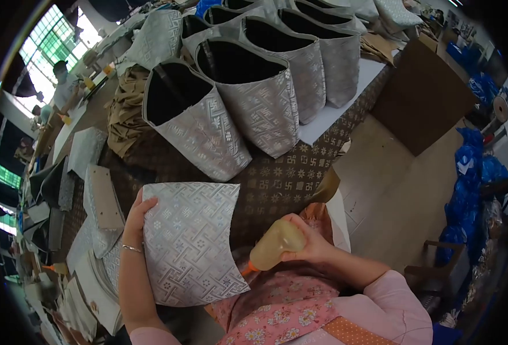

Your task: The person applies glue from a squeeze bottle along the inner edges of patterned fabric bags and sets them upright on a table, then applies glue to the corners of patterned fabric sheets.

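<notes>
Beside a pink apron (282, 315), a shiny silver sheet (193, 244) is pinched at its left edge by the left hand (139, 211), with the thumb on top. The right hand (310, 244) is wrapped around a yellow bottle (274, 247). Its orange tip (249, 268) points down near the sheet's low right corner; I cannot tell if they touch. It looks like the glue step, with 1 hand to hold and 1 to squeeze. The next move seems to need a still sheet and a soft, even squeeze. Past the sheet, tall silver bags (254, 106) stand on the surface (274, 181), near a brown cloth pile (126, 115).
</notes>
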The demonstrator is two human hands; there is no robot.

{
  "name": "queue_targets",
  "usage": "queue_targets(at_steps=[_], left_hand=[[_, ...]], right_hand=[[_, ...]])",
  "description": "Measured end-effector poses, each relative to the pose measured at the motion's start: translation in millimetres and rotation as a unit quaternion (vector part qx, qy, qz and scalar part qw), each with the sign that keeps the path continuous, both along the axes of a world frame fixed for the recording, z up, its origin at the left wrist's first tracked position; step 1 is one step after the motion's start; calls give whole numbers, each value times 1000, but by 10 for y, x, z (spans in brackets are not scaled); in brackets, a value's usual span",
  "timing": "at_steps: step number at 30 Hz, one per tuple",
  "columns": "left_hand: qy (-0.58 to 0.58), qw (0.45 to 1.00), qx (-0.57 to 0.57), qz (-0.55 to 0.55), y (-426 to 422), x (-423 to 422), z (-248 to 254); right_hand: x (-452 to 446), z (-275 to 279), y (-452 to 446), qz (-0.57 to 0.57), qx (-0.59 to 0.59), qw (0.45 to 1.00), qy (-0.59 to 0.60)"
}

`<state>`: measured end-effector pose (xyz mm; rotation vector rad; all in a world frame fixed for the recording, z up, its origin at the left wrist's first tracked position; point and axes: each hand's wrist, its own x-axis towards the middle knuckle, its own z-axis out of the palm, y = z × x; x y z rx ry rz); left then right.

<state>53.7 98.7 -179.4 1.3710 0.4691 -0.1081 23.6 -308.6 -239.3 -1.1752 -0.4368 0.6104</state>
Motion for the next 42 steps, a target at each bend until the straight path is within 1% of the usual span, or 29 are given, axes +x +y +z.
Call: queue_targets(at_steps=[4,6,8,10,11,12,13,14,15,17,18,19,20,21,22,23,24,25,26,27,29,31,33,36,38,42], left_hand=[[-40,999,7,-35,64,-110,111],[-164,983,86,-2,20,-235,365],[-276,943,185,-7,-405,-414,990],[-392,915,94,29,-595,-576,1285],[-392,915,95,32,-533,-651,1361],[-438,883,165,-12,-420,-736,1419],[-478,845,235,-57,-354,-826,1494],[-434,842,313,-68,-369,-932,1616],[-426,844,318,-65,-335,-1025,1682],[-255,861,416,-145,-244,-1207,1763],[-240,857,441,-117,-283,-1256,1763],[-231,857,446,-113,-327,-1305,1769],[-223,844,482,-78,-374,-1353,1776],[-215,827,517,-44,-413,-1391,1782],[-209,827,520,-42,-435,-1400,1774],[-220,820,526,-45,-450,-1393,1746],[-232,814,531,-50,-468,-1390,1736],[-229,813,533,-50,-503,-1396,1752],[-213,794,565,-63,-539,-1394,1772],[-197,775,596,-76,-559,-1390,1781],[-197,769,601,-88,-526,-1386,1768],[-197,764,606,-102,-529,-1379,1751],[-202,780,587,-74,-563,-1368,1732],[-207,787,577,-74,-541,-1363,1724],[-204,783,583,-72,-535,-1359,1724],[-198,772,600,-69,-430,-1385,1696]], right_hand=[[43,-8,-7,-4,-13,1000,-2],[55,50,28,7,-22,1000,-2],[74,134,57,-5,-15,1000,-10],[85,209,95,-10,-6,1000,-16],[91,240,119,-36,16,999,-11],[106,268,139,-60,39,997,-7],[117,285,153,-56,40,998,-6],[116,289,168,-72,26,997,-23],[107,283,189,-86,12,995,-39],[84,294,193,-72,27,997,-12],[87,281,182,-68,37,997,4],[104,249,163,-69,25,997,-11],[124,251,162,-62,28,998,-7],[145,285,159,-95,33,995,-16],[165,333,172,-129,38,991,-25],[183,382,196,-155,58,986,-5],[229,384,226,-152,61,987,-3],[282,384,249,-174,55,982,-43],[334,390,263,-197,48,976,-83],[385,410,274,-198,48,976,-82],[483,459,314,-207,1,958,-200],[584,475,367,-209,-2,958,-194],[643,466,403,-213,-5,959,-188],[660,401,406,-227,-1,960,-161],[650,322,359,-211,-54,965,-148],[580,178,285,-193,-72,971,-119]])
